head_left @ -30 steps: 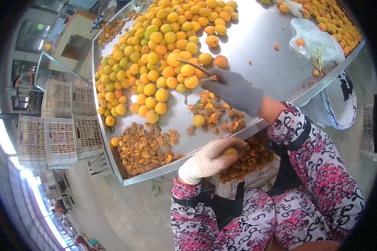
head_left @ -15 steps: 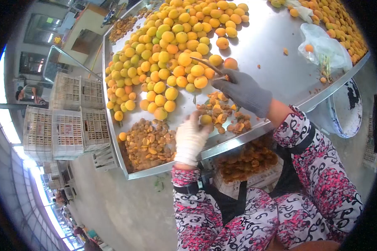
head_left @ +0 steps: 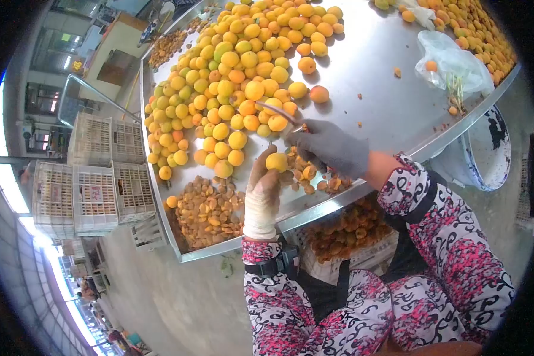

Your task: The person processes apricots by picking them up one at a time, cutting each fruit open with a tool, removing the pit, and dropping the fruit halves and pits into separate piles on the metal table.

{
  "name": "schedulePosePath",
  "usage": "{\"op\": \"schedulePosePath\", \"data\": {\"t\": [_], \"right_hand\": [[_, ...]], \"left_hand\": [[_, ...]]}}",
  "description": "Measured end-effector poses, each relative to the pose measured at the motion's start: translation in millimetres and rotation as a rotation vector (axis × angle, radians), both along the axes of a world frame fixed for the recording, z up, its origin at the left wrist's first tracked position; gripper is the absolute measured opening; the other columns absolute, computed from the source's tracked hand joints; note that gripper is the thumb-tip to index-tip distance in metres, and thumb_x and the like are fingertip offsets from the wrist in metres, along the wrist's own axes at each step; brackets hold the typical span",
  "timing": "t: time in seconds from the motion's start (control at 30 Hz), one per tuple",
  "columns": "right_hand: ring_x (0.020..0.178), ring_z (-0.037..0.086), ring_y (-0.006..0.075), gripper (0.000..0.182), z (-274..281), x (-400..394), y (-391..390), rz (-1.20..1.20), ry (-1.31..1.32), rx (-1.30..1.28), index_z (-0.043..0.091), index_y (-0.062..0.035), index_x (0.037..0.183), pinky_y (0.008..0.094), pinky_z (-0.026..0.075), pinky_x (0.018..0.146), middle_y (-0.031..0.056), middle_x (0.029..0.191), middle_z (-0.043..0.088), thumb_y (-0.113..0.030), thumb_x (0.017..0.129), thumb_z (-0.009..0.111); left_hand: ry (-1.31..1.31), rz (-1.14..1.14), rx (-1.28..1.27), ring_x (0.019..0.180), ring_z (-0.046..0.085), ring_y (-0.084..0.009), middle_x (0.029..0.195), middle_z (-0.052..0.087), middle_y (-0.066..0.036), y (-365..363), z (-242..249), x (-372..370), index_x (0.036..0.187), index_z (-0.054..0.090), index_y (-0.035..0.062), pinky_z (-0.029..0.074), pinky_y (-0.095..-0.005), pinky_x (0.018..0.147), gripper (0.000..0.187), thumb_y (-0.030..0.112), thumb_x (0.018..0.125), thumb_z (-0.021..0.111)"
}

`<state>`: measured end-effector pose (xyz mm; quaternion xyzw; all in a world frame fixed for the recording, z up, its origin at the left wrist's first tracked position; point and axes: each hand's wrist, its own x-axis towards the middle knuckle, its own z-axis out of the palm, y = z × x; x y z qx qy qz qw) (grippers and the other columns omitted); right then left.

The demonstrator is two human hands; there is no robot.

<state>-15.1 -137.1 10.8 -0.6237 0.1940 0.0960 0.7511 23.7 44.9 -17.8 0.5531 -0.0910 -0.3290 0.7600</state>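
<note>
While the left hand grasps a fruit inside the desk edge, the right hand grips a knife. Metal stretches toward the upper-right bag.

Fruit-processing workshop: a sheet-metal counter at twelve o'clock heaped with apricots, stacked plastic crates at nine, concrete-like floor at seven.

the scene is brightly lit. the strip of daylight is blown out around nine o'clock, and glare is thrown off the metal table towards one. soft shadows are cast by the fruit. edges are curved and blackened.
</note>
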Motion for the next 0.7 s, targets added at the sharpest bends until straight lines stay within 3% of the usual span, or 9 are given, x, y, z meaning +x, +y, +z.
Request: {"op": "schedulePosePath", "data": {"t": [0.13,0.17,0.3,0.43,0.53,0.57,0.6,0.67,0.7], "right_hand": [[0.052,0.053,0.0112,0.042,-6.3,-3.0,10.1,0.103,-0.050,-0.022,0.056,0.0022,0.093,0.0259,0.043,0.045,0.0065,0.070,0.057,-0.039,0.084,0.058],[0.052,0.052,0.0105,0.041,-7.7,-2.8,13.4,0.095,-0.013,0.016,0.057,0.0014,0.092,0.0250,0.042,0.045,0.0055,0.069,0.057,-0.039,0.084,0.058],[0.051,0.050,0.0095,0.037,-13.0,3.0,19.2,0.073,-0.029,0.038,0.059,-0.0005,0.092,0.0230,0.040,0.044,0.0023,0.070,0.056,-0.037,0.083,0.058],[0.047,0.046,0.0060,0.027,1.4,0.1,18.9,0.021,0.050,0.046,0.057,0.0008,0.093,0.0189,0.035,0.041,0.0030,0.070,0.057,-0.025,0.085,0.057],[0.047,0.046,0.0064,0.029,-1.1,0.9,15.3,0.011,0.035,0.068,0.057,0.0007,0.094,0.0190,0.035,0.041,0.0032,0.070,0.057,-0.027,0.086,0.057],[0.047,0.047,0.0066,0.029,-0.9,1.3,14.4,0.026,0.031,0.023,0.057,0.0006,0.095,0.0192,0.035,0.041,0.0032,0.070,0.057,-0.027,0.086,0.057],[0.047,0.047,0.0067,0.030,-1.2,1.2,14.4,0.040,0.028,-0.020,0.057,0.0005,0.095,0.0195,0.036,0.041,0.0032,0.070,0.057,-0.028,0.086,0.057],[0.046,0.046,0.0067,0.030,-2.7,0.3,11.9,0.060,0.034,-0.015,0.057,0.0004,0.096,0.0195,0.036,0.041,0.0031,0.070,0.057,-0.028,0.086,0.057],[0.046,0.046,0.0066,0.031,-4.0,-0.8,10.9,0.083,0.047,-0.008,0.056,0.0003,0.096,0.0195,0.036,0.041,0.0029,0.069,0.057,-0.029,0.086,0.056]], "left_hand": [[0.094,-0.018,-0.108,0.082,0.056,-0.0170,0.102,0.055,-0.008,-4.3,2.8,-2.5,0.132,0.034,-0.0005,0.044,-0.0275,0.067,0.051,0.018,0.087,0.049],[0.110,0.037,-0.167,0.075,0.053,-0.0132,0.090,0.056,-0.006,-8.3,3.6,-6.0,0.120,0.046,0.0006,0.043,-0.0230,0.067,0.035,0.015,0.088,0.049],[-0.076,0.184,0.023,0.059,0.047,-0.0090,0.085,0.055,-0.004,-3.8,-5.6,-3.5,0.114,0.049,-0.0009,0.041,-0.0229,0.054,0.033,0.017,0.086,0.055],[-0.112,0.223,0.097,0.059,0.046,-0.0083,0.087,0.055,-0.005,0.3,-11.2,1.8,0.114,0.048,-0.0023,0.039,-0.0217,0.051,0.034,0.015,0.086,0.056],[-0.270,0.143,0.305,0.076,0.058,-0.0150,0.095,0.059,-0.009,5.5,-37.3,10.5,0.112,0.050,0.0016,0.047,-0.0233,0.059,0.033,0.018,0.084,0.059],[-0.441,0.047,0.611,0.086,0.060,-0.0268,0.102,0.059,-0.016,15.5,-47.5,18.6,0.116,0.049,0.0039,0.050,-0.0338,0.068,0.040,0.018,0.080,0.062],[-0.441,0.045,0.614,0.086,0.060,-0.0268,0.102,0.059,-0.016,20.0,-44.4,22.3,0.116,0.049,0.0039,0.050,-0.0338,0.068,0.040,0.018,0.080,0.062],[-1.152,0.106,1.002,0.094,0.056,-0.0349,0.108,0.057,-0.019,24.8,-37.3,30.8,0.119,0.048,0.0073,0.045,-0.0426,0.081,0.048,0.019,0.075,0.063],[-1.196,0.168,1.149,0.098,0.054,-0.0363,0.111,0.057,-0.017,24.9,-28.7,31.7,0.120,0.048,0.0085,0.040,-0.0447,0.087,0.049,0.019,0.074,0.063]]}}
